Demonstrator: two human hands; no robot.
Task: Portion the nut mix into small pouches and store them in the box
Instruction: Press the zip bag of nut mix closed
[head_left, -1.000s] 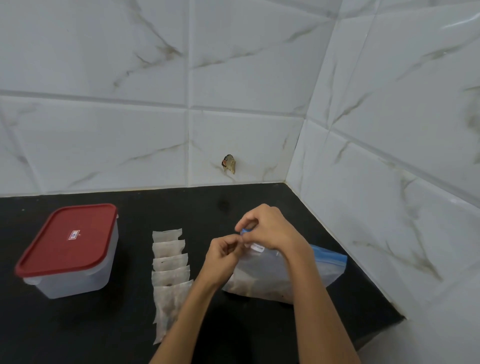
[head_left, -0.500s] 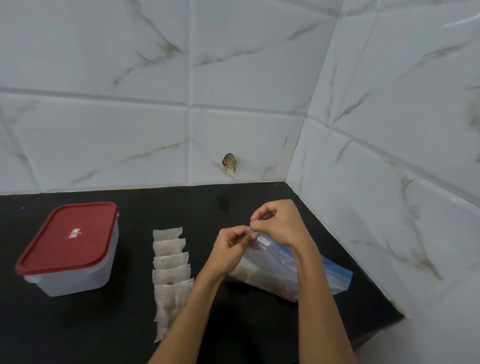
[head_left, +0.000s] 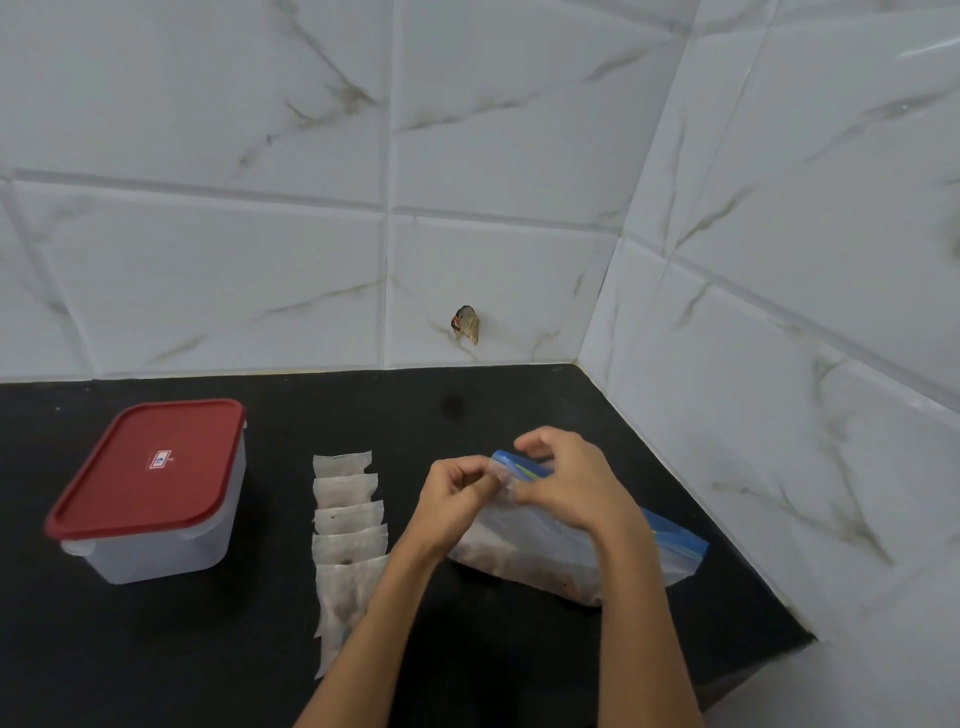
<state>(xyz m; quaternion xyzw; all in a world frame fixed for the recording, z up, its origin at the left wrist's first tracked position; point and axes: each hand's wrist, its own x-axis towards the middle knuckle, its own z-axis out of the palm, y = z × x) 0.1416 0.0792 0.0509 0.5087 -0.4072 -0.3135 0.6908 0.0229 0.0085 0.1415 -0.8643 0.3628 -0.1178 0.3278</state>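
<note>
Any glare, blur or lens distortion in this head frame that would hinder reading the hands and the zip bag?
Head view: even, soft light; faint glare streak on the upper right wall tile. Wide-angle bending curves the grout lines. Left hand and right hand are slightly soft where they pinch the zip bag; its contents are indistinct. The box and pouches read clearly.

Lighting's pretty soft and even, kind of cool and dim overall, no harsh hotspots. The white tiled wall (head_left: 311, 156) picks up a small streak of glare near the top right corner. The black countertop (head_left: 234, 649) swallows most detail, so shadows under things barely read. Wide-angle lens bends the grout lines noticeably toward the edges. Sharpness is only so-so: both hands, the left hand (head_left: 452, 501) and right hand (head_left: 566, 483), look a bit smeared, and the whole picture looks soft and compressed.
</note>
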